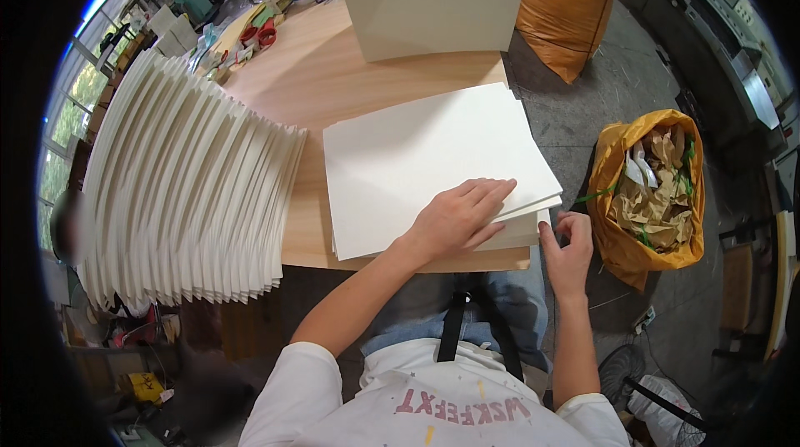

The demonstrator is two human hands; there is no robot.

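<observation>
A pile of large white sheets [417,159] lies on the wooden table in front of me. My left hand [460,218] rests on the top sheet near its front edge, fingers stretched out, thumb lower down beside the edge. At the right front corner the upper sheets stand slightly apart from the lower sheets [521,228]. Beside that corner is my right hand [571,251], its fingers partly curled and its thumb apart from them. The thumb tip is close to the sheets' edge; whether it touches cannot be told.
A tall fanned stack of white folded sheets [192,189] fills the left of the wooden table [308,234]. An upright pale board [442,1] stands at the back. Right of the table are an orange sack [567,9] and a yellow bag [608,234] of crumpled brown paper.
</observation>
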